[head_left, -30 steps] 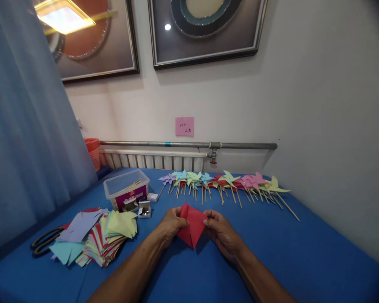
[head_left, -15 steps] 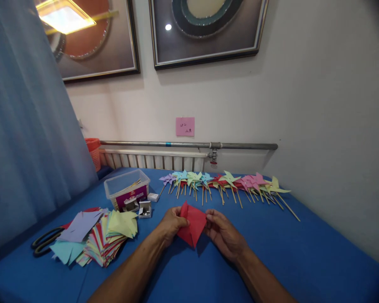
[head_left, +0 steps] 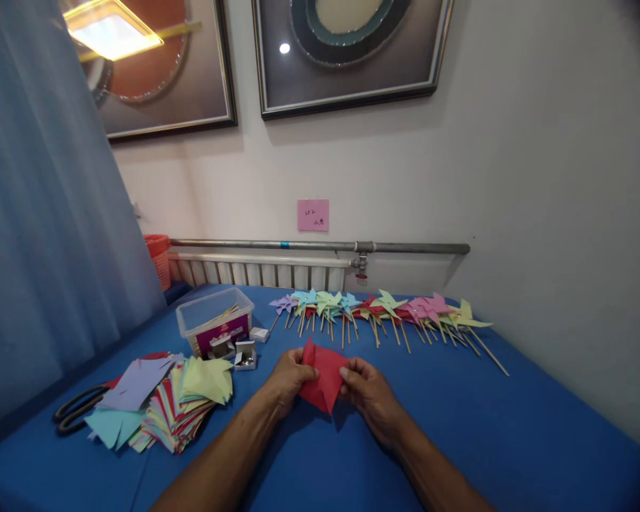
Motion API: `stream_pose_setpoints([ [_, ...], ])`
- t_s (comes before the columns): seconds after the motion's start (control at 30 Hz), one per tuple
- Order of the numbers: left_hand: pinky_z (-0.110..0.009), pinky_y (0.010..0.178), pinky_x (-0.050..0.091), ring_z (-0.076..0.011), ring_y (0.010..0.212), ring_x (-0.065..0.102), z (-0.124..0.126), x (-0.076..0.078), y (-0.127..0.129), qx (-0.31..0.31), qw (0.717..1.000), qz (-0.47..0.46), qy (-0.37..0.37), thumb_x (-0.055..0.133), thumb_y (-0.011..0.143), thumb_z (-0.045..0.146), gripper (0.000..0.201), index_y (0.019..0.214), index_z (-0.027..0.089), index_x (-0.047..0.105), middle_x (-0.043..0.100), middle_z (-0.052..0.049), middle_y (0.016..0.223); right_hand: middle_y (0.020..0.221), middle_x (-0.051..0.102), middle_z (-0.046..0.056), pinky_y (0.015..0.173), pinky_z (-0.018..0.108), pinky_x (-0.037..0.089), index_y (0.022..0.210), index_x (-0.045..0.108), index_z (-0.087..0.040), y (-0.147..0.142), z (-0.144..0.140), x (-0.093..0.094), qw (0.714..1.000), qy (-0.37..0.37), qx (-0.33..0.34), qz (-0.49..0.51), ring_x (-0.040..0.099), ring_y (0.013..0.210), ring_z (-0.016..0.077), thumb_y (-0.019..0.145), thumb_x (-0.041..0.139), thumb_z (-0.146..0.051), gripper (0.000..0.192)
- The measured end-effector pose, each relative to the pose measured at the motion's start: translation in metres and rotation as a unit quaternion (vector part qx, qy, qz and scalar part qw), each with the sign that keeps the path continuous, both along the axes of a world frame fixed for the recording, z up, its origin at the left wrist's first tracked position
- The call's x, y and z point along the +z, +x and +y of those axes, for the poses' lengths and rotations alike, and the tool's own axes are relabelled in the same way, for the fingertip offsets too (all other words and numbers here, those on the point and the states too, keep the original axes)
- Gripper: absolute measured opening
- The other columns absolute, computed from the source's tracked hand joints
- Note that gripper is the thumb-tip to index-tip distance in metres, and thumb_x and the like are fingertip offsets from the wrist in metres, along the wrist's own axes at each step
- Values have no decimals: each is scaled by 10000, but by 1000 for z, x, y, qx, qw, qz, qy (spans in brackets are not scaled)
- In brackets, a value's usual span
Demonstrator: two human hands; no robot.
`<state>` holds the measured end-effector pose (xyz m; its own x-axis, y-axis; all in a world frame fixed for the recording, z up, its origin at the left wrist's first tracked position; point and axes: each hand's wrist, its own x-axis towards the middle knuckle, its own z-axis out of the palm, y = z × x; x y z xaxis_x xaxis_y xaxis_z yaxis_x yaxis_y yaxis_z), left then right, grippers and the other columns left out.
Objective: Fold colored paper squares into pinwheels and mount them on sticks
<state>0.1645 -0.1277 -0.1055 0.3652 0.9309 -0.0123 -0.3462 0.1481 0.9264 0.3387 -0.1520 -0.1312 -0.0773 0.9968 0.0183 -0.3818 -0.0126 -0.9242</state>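
Between my hands, above the blue-covered table (head_left: 512, 441), is a piece of red paper (head_left: 328, 366) with slits cut in it and one corner curled over at the upper left. My left hand (head_left: 289, 380) pinches its left side, thumb on top of the curled part. On the right edge, my right hand (head_left: 370, 395) grips the paper between thumb and fingers. The fingers behind the sheet are partly hidden. To the left lies a pile of cut coloured paper sheets (head_left: 208, 378), beside black-handled scissors (head_left: 77, 411) whose blades are covered.
Finished paper pinwheels on sticks (head_left: 389, 302) lie in a row at the back. A clear plastic tub (head_left: 213, 320) holds sticks, with a small open box (head_left: 245, 355) of metal bits before it. A radiator (head_left: 256, 267) runs along the wall; a blue curtain (head_left: 48, 235) hangs left.
My right thumb has come over the right edge of the red paper, and the right hand has moved slightly left. The left hand keeps its pinch.
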Motion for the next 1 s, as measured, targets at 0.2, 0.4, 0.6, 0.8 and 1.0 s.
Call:
stream_pose_setpoints([
  [0.2, -292, 644, 525, -187, 586, 666, 0, -1, 0, -5, 1000, -5, 3, 773, 510, 171, 302, 799, 100, 722, 741, -96, 725, 533, 617, -30, 515, 235, 347, 721, 612, -203, 0, 5, -9, 996, 32, -43, -71, 502, 490, 109, 675, 829, -569, 428],
  [0.4, -268, 613, 512, -169, 562, 649, 1, -2, 2, 13, 1000, -16, 1, 774, 485, 166, 314, 788, 98, 725, 731, -81, 693, 619, 644, -13, 606, 270, 447, 715, 630, -202, -2, 1, -2, 998, 36, -32, -28, 566, 567, 135, 695, 814, -587, 427],
  [0.6, -272, 620, 516, -163, 555, 644, 3, -4, 2, 28, 999, -24, -7, 794, 482, 170, 337, 807, 105, 730, 736, -76, 695, 796, 737, 44, 714, 347, 522, 822, 663, -214, -11, -10, 7, 999, 31, 12, 2, 688, 732, 218, 765, 751, -604, 404],
  [0.8, -275, 635, 517, -164, 583, 649, 1, -7, 5, 38, 999, -32, -9, 842, 474, 190, 384, 832, 97, 741, 741, -78, 717, 802, 757, 48, 753, 369, 538, 862, 714, -211, -19, -3, -12, 998, 47, -19, -31, 698, 782, 245, 636, 866, -550, 435],
  [1.0, -263, 621, 507, -155, 585, 642, -2, -5, 6, 39, 998, -32, -28, 877, 496, 257, 391, 820, 87, 736, 736, -85, 713, 821, 779, 60, 712, 355, 524, 924, 751, -189, -14, 1, -15, 993, 56, -54, -85, 690, 728, 238, 659, 822, -601, 495],
])
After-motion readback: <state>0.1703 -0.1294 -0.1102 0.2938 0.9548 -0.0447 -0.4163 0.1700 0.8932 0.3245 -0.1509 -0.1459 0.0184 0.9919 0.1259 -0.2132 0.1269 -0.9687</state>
